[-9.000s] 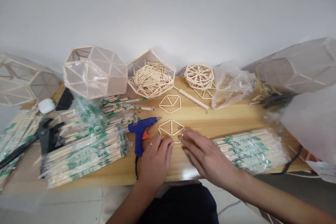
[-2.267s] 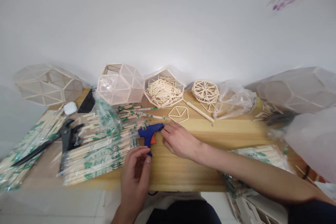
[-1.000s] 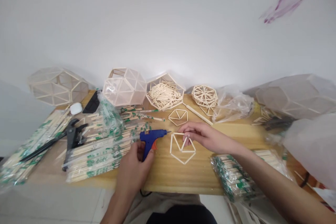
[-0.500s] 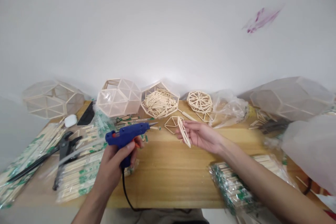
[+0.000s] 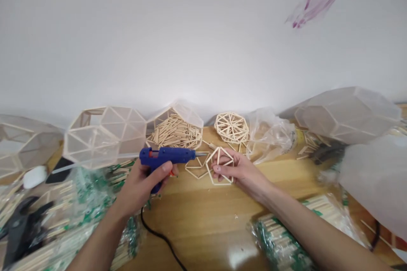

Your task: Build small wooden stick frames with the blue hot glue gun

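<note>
My left hand [image 5: 144, 182] is wrapped around the handle of a blue hot glue gun [image 5: 165, 156]. Its metal nozzle points right, close to the upper left edge of a small pentagon-like frame of wooden sticks [image 5: 221, 184]; I cannot tell whether they touch. That frame is pinched between the thumb and fingers of my right hand [image 5: 238, 171], its face turned toward me. On the table just behind and left of it lies another stick frame [image 5: 197, 177], partly under the nozzle. A black cord [image 5: 155, 233] runs from the glue gun toward the front.
Along the wall stand translucent faceted shells [image 5: 106, 135], a shell full of short sticks [image 5: 176, 132], a round stick lattice [image 5: 232, 128] and a crumpled plastic bag [image 5: 270, 133]. Bagged sticks [image 5: 282, 237] lie front right. Dark pliers [image 5: 23, 228] and more bagged sticks are at the left.
The glue gun has moved right, its nozzle now close to the held frame. My right hand has turned that frame from edge-on to face-on. The camera view has shifted.
</note>
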{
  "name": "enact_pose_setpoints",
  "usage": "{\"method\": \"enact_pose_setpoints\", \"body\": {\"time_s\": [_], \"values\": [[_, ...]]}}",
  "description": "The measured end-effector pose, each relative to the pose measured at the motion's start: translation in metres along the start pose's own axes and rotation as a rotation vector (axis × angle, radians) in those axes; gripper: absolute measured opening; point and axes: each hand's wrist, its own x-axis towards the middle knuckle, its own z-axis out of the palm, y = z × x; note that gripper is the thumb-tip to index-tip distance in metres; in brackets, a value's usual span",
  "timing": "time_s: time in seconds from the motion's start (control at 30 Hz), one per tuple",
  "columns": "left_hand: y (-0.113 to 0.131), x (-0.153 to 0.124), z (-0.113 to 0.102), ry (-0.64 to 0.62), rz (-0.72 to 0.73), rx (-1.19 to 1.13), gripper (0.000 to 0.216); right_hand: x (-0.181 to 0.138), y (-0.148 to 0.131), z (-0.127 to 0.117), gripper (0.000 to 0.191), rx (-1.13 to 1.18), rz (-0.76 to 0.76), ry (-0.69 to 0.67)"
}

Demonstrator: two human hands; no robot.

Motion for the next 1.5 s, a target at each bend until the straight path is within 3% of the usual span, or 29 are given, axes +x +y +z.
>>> {"method": "enact_pose_setpoints", "body": {"time_s": [0.27, 0.57, 0.97, 1.5], "values": [[-0.027, -0.006, -0.004, 0.073, -0.014, 0.062, 0.046, -0.010, -0.005, 0.006, 0.029, -0.059, -0.022, 0.040], [-0.029, -0.008, -0.001, 0.069, 0.004, 0.083, 0.045, -0.012, -0.009, 0.006, 0.026, -0.028, -0.027, 0.047], [-0.024, -0.011, 0.003, 0.057, -0.054, 0.083, 0.048, -0.015, -0.005, 0.008, 0.028, 0.170, 0.099, 0.016], [-0.026, -0.008, 0.004, -0.029, -0.035, 0.122, 0.054, -0.016, -0.005, 0.010, 0.034, 0.129, 0.074, 0.022]]}}
